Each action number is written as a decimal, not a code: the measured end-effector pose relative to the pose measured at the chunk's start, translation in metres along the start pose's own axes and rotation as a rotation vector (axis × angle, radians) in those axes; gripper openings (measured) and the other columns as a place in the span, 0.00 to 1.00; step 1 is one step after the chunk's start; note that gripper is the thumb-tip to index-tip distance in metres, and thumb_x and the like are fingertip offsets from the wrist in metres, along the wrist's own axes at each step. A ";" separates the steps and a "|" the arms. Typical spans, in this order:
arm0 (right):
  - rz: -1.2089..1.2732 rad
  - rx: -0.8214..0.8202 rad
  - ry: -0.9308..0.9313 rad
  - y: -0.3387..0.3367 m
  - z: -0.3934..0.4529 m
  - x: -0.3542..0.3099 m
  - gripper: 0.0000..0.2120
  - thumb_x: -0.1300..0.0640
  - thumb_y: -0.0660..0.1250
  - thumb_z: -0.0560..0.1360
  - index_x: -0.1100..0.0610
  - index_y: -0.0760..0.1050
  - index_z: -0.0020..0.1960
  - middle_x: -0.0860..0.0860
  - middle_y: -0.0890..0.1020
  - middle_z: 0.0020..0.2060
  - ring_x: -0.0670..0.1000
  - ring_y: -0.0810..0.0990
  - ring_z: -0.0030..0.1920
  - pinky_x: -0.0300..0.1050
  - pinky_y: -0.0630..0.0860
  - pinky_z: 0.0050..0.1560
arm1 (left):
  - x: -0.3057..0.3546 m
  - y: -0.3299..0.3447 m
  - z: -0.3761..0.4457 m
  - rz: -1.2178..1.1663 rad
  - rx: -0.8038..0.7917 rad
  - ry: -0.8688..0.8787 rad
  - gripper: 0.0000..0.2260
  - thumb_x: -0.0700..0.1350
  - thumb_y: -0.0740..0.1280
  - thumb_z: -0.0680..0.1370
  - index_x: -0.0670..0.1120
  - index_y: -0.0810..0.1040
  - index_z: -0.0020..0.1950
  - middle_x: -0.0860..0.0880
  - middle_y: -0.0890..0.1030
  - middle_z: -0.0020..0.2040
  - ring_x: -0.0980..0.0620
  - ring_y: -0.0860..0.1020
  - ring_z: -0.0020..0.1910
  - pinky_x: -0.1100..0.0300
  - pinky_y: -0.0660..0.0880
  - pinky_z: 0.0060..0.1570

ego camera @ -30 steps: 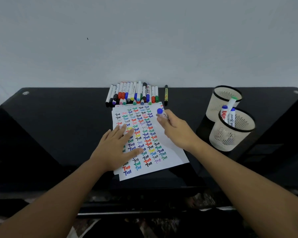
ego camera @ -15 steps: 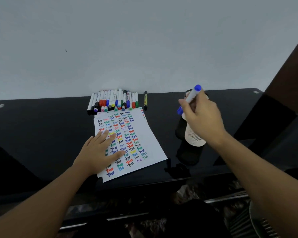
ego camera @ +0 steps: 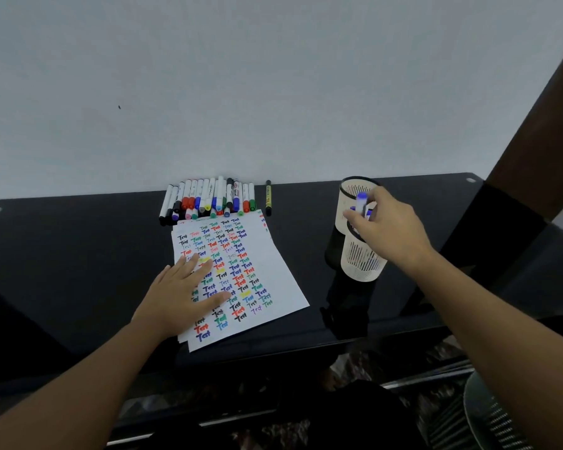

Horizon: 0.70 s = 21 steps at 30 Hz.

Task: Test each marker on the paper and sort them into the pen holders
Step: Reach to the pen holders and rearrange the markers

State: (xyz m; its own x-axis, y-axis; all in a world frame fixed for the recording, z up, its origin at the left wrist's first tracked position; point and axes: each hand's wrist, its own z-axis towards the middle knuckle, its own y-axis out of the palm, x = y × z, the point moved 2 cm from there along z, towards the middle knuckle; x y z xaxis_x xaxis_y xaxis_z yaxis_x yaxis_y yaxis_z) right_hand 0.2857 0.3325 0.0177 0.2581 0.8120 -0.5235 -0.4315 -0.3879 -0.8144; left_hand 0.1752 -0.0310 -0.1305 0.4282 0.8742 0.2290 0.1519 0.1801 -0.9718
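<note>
Head view: blue marker [ego camera: 361, 203] in right hand [ego camera: 390, 232].

Paper [ego camera: 283, 287] white, multicoloured "Test" rows; pen holders [ego camera: 361, 267] cream, black slotted; held marker [ego camera: 361, 201] blue-capped; table [ego camera: 78, 254] glossy black.

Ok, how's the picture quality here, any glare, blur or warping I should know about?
Head view: dim, flat light; the glossy black table mirrors the pen holders as dark reflections; the wide lens bows the table's far edge; the right hand and blue marker look slightly soft; the writing on the paper stays legible.
</note>
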 end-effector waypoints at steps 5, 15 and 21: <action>0.035 0.117 -0.094 0.003 -0.001 -0.015 0.19 0.41 0.66 0.81 0.51 0.69 0.65 0.49 0.79 0.35 0.50 0.80 0.40 0.50 0.77 0.40 | -0.001 0.000 0.001 -0.025 0.007 -0.001 0.45 0.82 0.48 0.70 0.61 0.51 0.82 0.56 0.46 0.83 0.55 0.42 0.82 0.49 0.42 0.80; 0.014 0.072 -0.446 0.060 0.005 -0.079 0.09 0.47 0.62 0.84 0.52 0.74 0.59 0.42 0.72 0.32 0.47 0.75 0.35 0.48 0.74 0.36 | -0.004 -0.025 0.017 -0.105 -0.001 -0.086 0.48 0.84 0.52 0.65 0.60 0.62 0.80 0.51 0.60 0.81 0.46 0.57 0.79 0.41 0.57 0.76; -0.043 -0.211 -0.345 0.142 0.037 -0.069 0.14 0.47 0.61 0.85 0.46 0.73 0.70 0.46 0.77 0.51 0.45 0.77 0.44 0.39 0.71 0.39 | -0.024 -0.023 0.031 -0.018 -0.037 -0.146 0.45 0.83 0.47 0.68 0.63 0.51 0.82 0.49 0.50 0.84 0.47 0.47 0.82 0.42 0.49 0.79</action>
State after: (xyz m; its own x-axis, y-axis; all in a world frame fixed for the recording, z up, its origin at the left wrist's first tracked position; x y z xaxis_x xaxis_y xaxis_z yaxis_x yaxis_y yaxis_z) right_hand 0.1743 0.2379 -0.0529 -0.0488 0.9144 -0.4019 -0.2303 -0.4019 -0.8863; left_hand 0.1340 -0.0423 -0.1157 0.2919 0.9276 0.2330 0.1923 0.1817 -0.9644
